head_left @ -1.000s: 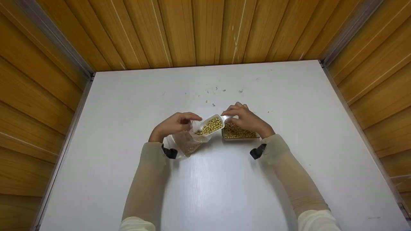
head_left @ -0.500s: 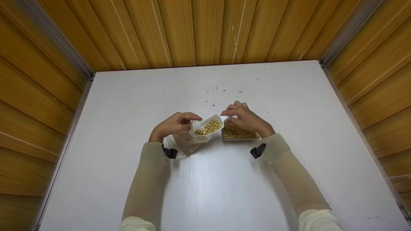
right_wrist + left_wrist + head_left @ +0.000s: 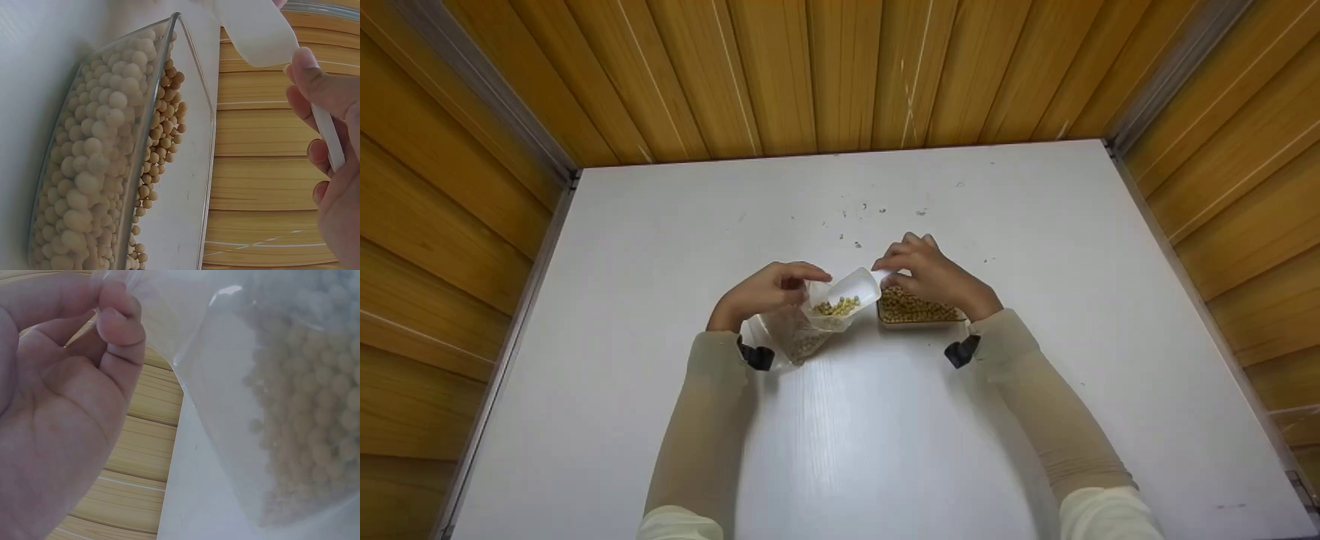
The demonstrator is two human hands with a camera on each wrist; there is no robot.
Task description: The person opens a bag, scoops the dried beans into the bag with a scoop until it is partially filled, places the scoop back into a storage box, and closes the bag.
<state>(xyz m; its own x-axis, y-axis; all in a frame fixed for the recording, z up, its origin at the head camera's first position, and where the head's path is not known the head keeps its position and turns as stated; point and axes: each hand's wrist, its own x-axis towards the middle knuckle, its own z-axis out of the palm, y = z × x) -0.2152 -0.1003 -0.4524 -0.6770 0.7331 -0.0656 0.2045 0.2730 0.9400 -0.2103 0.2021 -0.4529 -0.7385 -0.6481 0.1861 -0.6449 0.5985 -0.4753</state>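
White scoop (image 3: pixel 858 283) juts from the right fingers (image 3: pixel 897 262) to the open bag (image 3: pixel 804 339).

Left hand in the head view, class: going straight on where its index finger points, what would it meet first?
The left hand would probably meet the white scoop in the right hand first; depth is unclear, so it might pass above.

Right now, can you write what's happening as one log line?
left hand: holds clear bag | right hand: grips white scoop | scoop: at bag mouth, beans at lip | clear box: holds beans
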